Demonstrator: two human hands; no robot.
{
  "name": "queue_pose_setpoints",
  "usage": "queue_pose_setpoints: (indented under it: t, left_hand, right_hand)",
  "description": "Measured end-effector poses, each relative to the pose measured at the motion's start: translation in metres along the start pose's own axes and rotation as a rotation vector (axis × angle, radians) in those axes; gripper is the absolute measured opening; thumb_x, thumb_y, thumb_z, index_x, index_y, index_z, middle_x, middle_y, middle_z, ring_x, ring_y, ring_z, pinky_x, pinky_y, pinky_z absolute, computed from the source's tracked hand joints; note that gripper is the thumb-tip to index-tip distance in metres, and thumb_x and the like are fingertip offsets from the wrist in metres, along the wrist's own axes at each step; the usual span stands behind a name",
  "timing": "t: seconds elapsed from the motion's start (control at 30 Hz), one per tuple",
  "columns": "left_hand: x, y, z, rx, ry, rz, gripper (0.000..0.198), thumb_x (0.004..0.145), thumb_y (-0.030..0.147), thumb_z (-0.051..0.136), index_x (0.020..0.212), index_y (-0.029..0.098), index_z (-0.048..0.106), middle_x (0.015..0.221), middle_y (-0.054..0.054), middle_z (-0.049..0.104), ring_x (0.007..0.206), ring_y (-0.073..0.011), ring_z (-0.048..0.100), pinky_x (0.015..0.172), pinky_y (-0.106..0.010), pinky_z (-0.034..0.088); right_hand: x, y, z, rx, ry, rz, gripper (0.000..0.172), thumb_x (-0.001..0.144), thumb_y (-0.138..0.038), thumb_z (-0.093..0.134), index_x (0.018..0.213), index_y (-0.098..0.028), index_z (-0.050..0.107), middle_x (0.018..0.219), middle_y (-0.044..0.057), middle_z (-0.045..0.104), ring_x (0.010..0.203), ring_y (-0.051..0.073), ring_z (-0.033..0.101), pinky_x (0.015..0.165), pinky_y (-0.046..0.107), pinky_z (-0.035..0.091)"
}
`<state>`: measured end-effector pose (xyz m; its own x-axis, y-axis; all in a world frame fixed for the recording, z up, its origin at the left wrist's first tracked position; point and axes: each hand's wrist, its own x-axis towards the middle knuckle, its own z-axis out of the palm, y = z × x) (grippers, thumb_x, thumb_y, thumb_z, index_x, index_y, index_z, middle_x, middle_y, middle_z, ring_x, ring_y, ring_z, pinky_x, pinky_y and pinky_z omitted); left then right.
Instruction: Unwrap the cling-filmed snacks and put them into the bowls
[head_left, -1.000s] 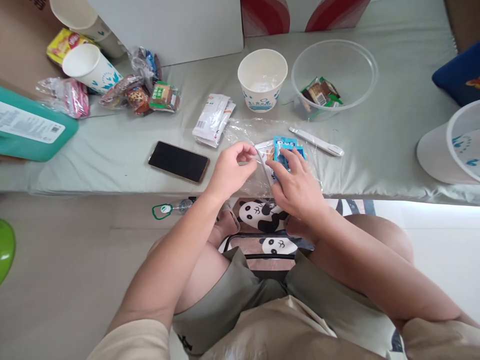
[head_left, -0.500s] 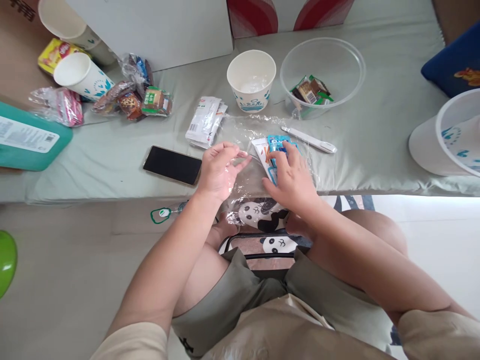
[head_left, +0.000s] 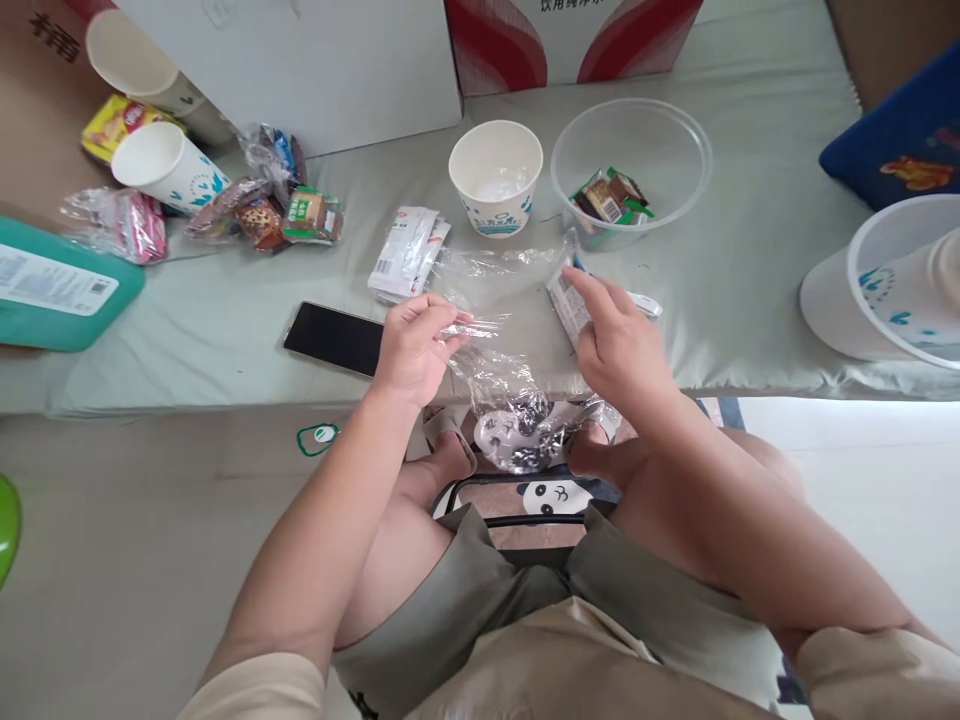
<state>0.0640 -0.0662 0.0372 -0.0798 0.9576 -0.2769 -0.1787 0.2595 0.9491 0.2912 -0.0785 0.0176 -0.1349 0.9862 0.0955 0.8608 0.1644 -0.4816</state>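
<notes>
My left hand (head_left: 416, 350) pinches the edge of a crinkled clear plastic bag (head_left: 517, 385), which spreads over the table and hangs past its front edge. In my right hand (head_left: 622, 340) is a small silvery-white snack packet (head_left: 566, 300), tilted up on edge, its far side hidden by the fingers. Partly covered by that hand lies a slim white tool (head_left: 646, 304), perhaps a box cutter. Beside my left hand rest a black phone (head_left: 330, 338) and a small stack of white packets (head_left: 405, 252).
Behind the bag stand a paper cup (head_left: 495, 180) and a clear plastic bowl (head_left: 694, 185) with several wrapped snacks. Wrapped snacks (head_left: 311, 217), a tipped paper cup (head_left: 169, 165) and a teal container (head_left: 71, 285) are at left. A white bin (head_left: 840, 300) stands at right.
My right hand has moved right with the packet, turning it from its blue face to a silvery-white side. My left hand has shifted slightly left, still pinching the plastic bag.
</notes>
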Motion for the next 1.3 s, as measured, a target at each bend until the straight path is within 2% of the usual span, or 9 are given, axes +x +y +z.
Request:
queue_pose_setpoints:
  t: [0.17,0.33,0.47,0.57,0.67,0.77,0.87,1.13,1.3]
  left_hand:
    - [0.002,-0.001,0.003,0.02,-0.003,-0.005,0.025,0.062,0.027,0.067,0.054,0.022,0.045,0.061,0.002,0.047,0.076,-0.0156,0.06,0.086,-0.038,0.061]
    - [0.005,-0.002,0.003,0.063,0.017,-0.052,0.026,0.058,0.027,0.073,0.052,0.021,0.049,0.06,0.003,0.049,0.069,-0.0133,0.059,0.072,-0.029,0.056]
    - [0.005,-0.004,0.001,0.169,0.052,-0.088,0.025,0.06,0.03,0.074,0.055,0.02,0.052,0.062,0.002,0.054,0.066,-0.012,0.056,0.065,-0.027,0.049]
    - [0.006,-0.007,-0.003,0.293,0.022,-0.059,0.027,0.06,0.029,0.072,0.056,0.021,0.047,0.058,0.005,0.047,0.06,-0.0103,0.049,0.061,-0.026,0.04]
    - [0.006,-0.008,-0.008,0.471,-0.066,-0.034,0.022,0.057,0.022,0.068,0.063,0.021,0.047,0.059,0.008,0.04,0.057,-0.0084,0.038,0.058,-0.025,0.029]
    - [0.005,-0.007,-0.01,0.601,-0.169,-0.045,0.023,0.056,0.013,0.062,0.072,0.022,0.049,0.063,0.009,0.042,0.058,-0.0089,0.036,0.059,-0.025,0.026]
    - [0.004,-0.005,-0.009,0.652,-0.217,-0.052,0.025,0.056,0.008,0.059,0.075,0.022,0.049,0.064,0.009,0.045,0.059,-0.0097,0.038,0.061,-0.025,0.028]
    - [0.003,-0.002,-0.011,0.664,-0.231,-0.015,0.024,0.059,0.005,0.058,0.074,0.022,0.049,0.065,0.008,0.043,0.061,-0.0105,0.038,0.063,-0.027,0.028]
    - [0.004,0.0,-0.013,0.657,-0.261,0.009,0.023,0.06,0.006,0.058,0.073,0.022,0.048,0.068,0.007,0.043,0.063,-0.0111,0.039,0.064,-0.028,0.03]
  right_hand:
    - [0.002,0.001,0.0,-0.138,-0.02,-0.007,0.047,0.093,-0.02,0.044,0.133,-0.025,0.068,0.151,0.016,0.058,0.105,0.034,0.07,0.075,0.047,0.059]
    - [0.006,0.008,-0.006,-0.063,-0.009,0.02,0.042,0.091,-0.016,0.044,0.123,-0.024,0.07,0.143,0.012,0.066,0.099,0.03,0.072,0.076,0.044,0.058]
    - [0.005,0.021,-0.017,0.143,0.112,0.051,0.033,0.086,-0.018,0.051,0.112,-0.025,0.071,0.124,0.009,0.073,0.1,0.027,0.071,0.085,0.044,0.058]
    - [0.001,0.032,-0.028,0.287,0.196,0.134,0.028,0.082,-0.025,0.059,0.109,-0.025,0.068,0.098,0.006,0.073,0.082,0.023,0.068,0.073,0.039,0.056]
    - [-0.001,0.044,-0.037,0.394,0.367,0.17,0.038,0.083,-0.032,0.063,0.121,-0.028,0.06,0.098,0.004,0.071,0.069,0.019,0.064,0.061,0.036,0.053]
    - [0.007,0.05,-0.049,0.421,0.537,0.08,0.057,0.08,-0.027,0.063,0.135,-0.03,0.048,0.118,0.011,0.07,0.084,0.023,0.072,0.068,0.038,0.056]
    - [0.032,0.043,-0.066,0.271,0.548,-0.012,0.066,0.083,-0.021,0.059,0.146,-0.026,0.04,0.145,0.018,0.059,0.115,0.029,0.071,0.088,0.043,0.058]
    - [0.139,0.028,-0.083,-0.21,0.195,-0.116,0.067,0.085,-0.011,0.053,0.151,-0.022,0.049,0.151,0.01,0.062,0.135,0.033,0.063,0.11,0.053,0.051]
    - [0.102,0.038,-0.055,-0.088,0.278,-0.171,0.043,0.093,-0.029,0.054,0.132,-0.015,0.063,0.143,0.02,0.065,0.132,0.031,0.064,0.111,0.052,0.05]
